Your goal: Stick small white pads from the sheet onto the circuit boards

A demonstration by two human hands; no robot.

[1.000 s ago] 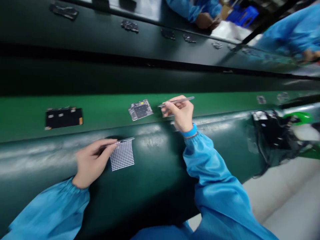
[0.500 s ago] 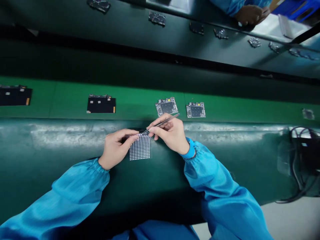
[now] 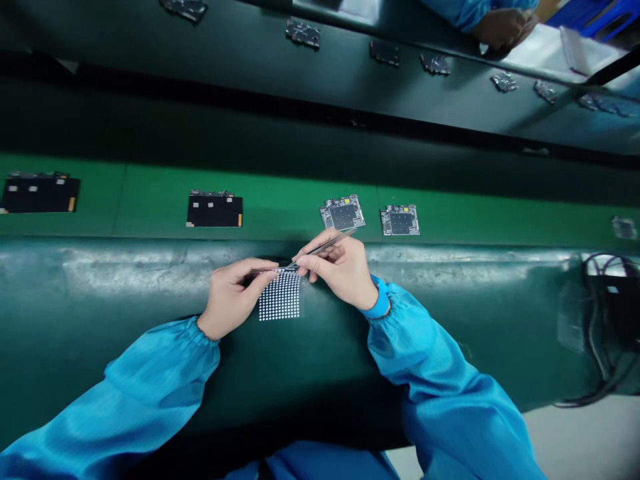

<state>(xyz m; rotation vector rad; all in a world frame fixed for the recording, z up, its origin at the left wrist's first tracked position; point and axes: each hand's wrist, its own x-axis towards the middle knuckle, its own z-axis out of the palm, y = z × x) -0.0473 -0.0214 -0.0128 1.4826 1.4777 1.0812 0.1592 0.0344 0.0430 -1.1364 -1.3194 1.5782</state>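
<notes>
My left hand (image 3: 233, 293) pinches the upper left edge of a clear sheet of small white round stickers (image 3: 280, 298), laid out in rows. Between the thumb and fingers of my right hand (image 3: 340, 267) is a pair of metal tweezers (image 3: 325, 245), slanting down to the left. Their tips meet the sheet's top edge; whether a sticker is between them is too small to tell. Just beyond my right hand, a circuit board (image 3: 343, 213) lies tilted on the green belt (image 3: 280, 200), with a second circuit board (image 3: 400, 220) to its right.
On the belt's left lie two black panels (image 3: 215, 211) (image 3: 43, 195) with boards along their top edges. Cables (image 3: 597, 333) and a dark box (image 3: 620, 303) stand at the right. Several boards (image 3: 303, 33) rest on the far surface, near another person's hands (image 3: 503, 28).
The boards and black panels on the green belt have shifted slightly right, those on the far surface slightly left. My hands, the tweezers and the sticker sheet stay nearly in place.
</notes>
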